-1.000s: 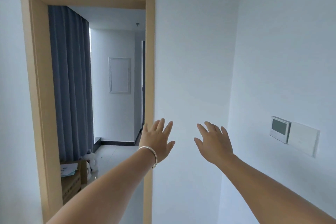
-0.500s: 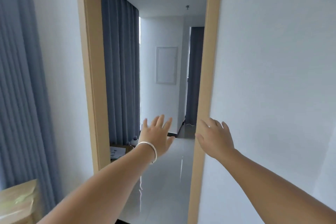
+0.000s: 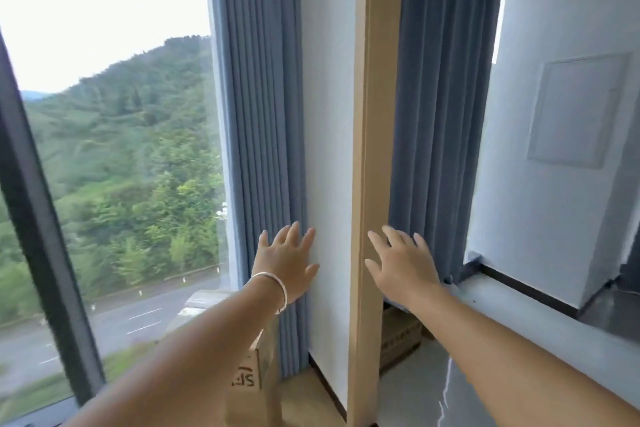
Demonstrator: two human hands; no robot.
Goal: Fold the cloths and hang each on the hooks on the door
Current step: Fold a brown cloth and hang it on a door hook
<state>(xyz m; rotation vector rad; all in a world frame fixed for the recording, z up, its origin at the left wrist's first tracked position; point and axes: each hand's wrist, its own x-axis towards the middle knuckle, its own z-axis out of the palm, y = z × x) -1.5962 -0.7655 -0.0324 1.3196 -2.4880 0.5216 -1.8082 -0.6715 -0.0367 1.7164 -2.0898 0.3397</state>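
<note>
Left hand (image 3: 289,262) and right hand (image 3: 401,265) raised, fingers spread, holding nothing; door frame (image 3: 362,149) between them, curtain (image 3: 258,114) and window (image 3: 104,149) to left; no cloths, hooks or door leaf in view; folding and hanging apparently all left to do.

Wooden door frame (image 3: 367,149) stands upright beside grey curtains (image 3: 440,114).

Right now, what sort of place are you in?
Probably an upper-floor hotel or apartment room: a tall window over a road and hillside, full-length blue curtains, and a wooden door frame.
</note>
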